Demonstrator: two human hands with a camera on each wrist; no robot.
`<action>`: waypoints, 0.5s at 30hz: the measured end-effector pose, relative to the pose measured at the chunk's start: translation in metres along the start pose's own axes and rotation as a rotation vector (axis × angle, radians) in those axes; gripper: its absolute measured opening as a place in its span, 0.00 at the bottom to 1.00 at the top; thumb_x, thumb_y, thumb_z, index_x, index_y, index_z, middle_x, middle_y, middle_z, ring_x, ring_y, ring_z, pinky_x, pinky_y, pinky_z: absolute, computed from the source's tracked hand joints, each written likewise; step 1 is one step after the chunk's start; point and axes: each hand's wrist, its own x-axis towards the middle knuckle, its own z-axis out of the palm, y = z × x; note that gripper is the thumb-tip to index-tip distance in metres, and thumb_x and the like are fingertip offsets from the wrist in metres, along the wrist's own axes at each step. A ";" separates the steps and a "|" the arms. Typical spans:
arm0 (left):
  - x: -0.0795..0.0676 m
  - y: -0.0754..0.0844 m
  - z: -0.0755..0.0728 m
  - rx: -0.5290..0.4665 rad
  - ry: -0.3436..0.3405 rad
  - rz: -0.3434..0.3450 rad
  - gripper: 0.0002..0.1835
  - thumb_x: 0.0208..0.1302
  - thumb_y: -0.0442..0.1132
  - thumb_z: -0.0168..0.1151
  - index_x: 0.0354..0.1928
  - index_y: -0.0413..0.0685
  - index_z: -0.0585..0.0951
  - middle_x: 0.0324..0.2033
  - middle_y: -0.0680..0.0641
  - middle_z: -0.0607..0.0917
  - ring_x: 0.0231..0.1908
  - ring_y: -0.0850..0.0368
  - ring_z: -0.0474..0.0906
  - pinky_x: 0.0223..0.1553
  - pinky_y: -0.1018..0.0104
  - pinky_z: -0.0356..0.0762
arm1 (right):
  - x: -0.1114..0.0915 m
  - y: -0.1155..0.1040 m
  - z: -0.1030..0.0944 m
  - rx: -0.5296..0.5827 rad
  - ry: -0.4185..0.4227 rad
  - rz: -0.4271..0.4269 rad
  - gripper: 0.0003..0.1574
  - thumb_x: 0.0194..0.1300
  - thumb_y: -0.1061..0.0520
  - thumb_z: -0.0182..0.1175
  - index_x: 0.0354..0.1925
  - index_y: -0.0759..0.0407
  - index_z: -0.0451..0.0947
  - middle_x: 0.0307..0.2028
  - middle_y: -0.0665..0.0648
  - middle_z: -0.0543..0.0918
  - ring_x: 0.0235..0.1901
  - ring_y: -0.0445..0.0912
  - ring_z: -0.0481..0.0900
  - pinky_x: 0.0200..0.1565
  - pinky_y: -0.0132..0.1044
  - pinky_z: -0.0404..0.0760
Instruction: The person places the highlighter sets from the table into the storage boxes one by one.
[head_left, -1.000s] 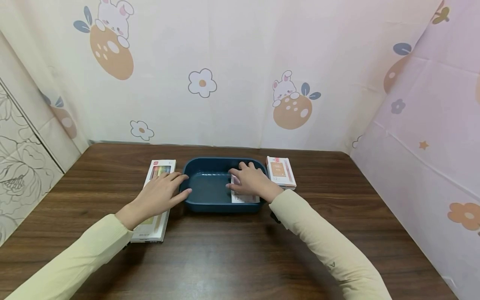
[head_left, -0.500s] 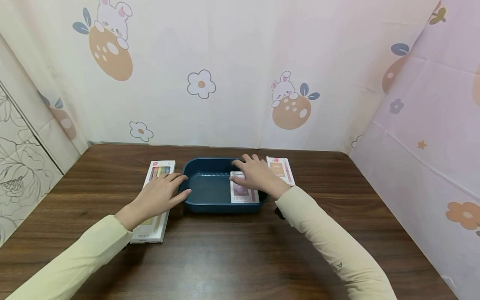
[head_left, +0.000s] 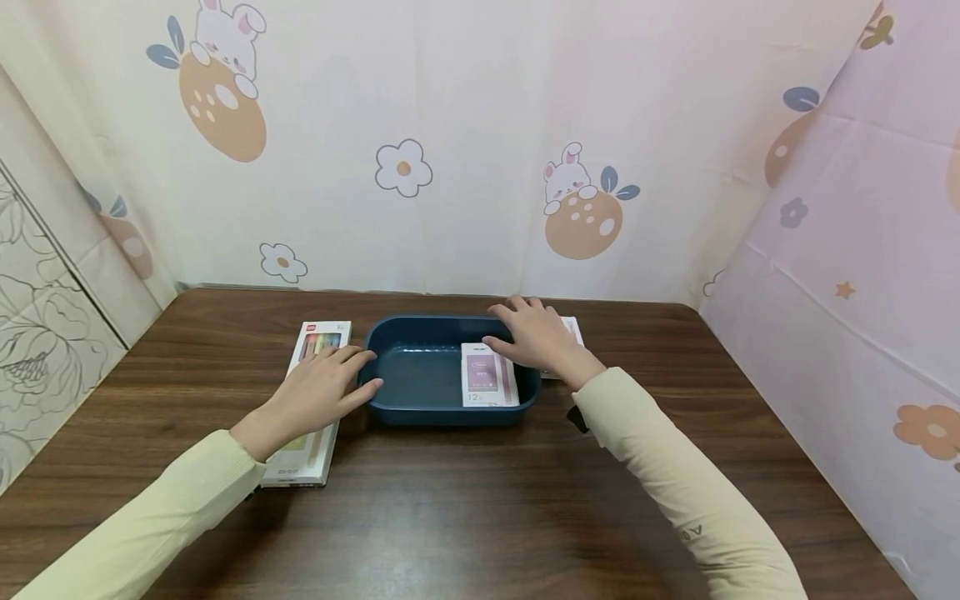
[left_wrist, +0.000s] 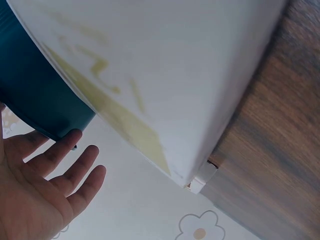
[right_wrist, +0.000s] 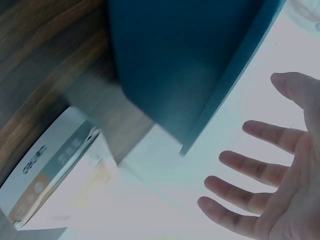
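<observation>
A dark blue plastic bin (head_left: 416, 379) stands on the table. Inside, at its right end, lies a small white box with a purple panel (head_left: 489, 379). My left hand (head_left: 318, 396) is at the bin's left rim, fingers spread, over a long white box of coloured pencils (head_left: 303, 458). In the left wrist view its fingertips reach the bin's edge. My right hand (head_left: 538, 337) hovers above the bin's right rim, fingers apart and holding nothing. Beneath and beyond it is another small white box (right_wrist: 55, 170), mostly hidden by the hand in the head view.
The wooden table (head_left: 420, 517) extends on all sides of the bin. Behind it hangs a pale curtain (head_left: 480, 217) printed with rabbits and flowers, and another sheet (head_left: 847, 333) borders the right side.
My right hand has lifted from the purple-panelled box in the bin and moved right, now covering much of the small box beside the bin. The left hand has stayed put.
</observation>
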 end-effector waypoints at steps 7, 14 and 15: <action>0.000 -0.001 0.000 0.001 0.002 0.004 0.31 0.64 0.60 0.46 0.57 0.44 0.73 0.55 0.41 0.76 0.52 0.42 0.73 0.53 0.46 0.69 | -0.004 0.017 0.000 0.011 0.013 0.033 0.34 0.62 0.37 0.51 0.62 0.51 0.66 0.58 0.62 0.69 0.56 0.61 0.67 0.54 0.58 0.69; 0.000 -0.001 0.001 0.000 0.001 0.002 0.31 0.64 0.60 0.46 0.58 0.44 0.73 0.55 0.41 0.76 0.52 0.42 0.73 0.53 0.46 0.69 | -0.007 0.037 0.001 0.045 0.019 0.084 0.34 0.63 0.38 0.51 0.61 0.52 0.66 0.57 0.63 0.70 0.54 0.62 0.68 0.52 0.58 0.69; 0.000 -0.001 0.001 0.000 0.001 0.001 0.31 0.64 0.60 0.46 0.58 0.44 0.73 0.55 0.41 0.76 0.52 0.42 0.73 0.53 0.46 0.69 | -0.007 0.040 0.002 0.053 0.019 0.093 0.33 0.63 0.38 0.51 0.61 0.53 0.66 0.57 0.63 0.70 0.54 0.62 0.68 0.52 0.59 0.69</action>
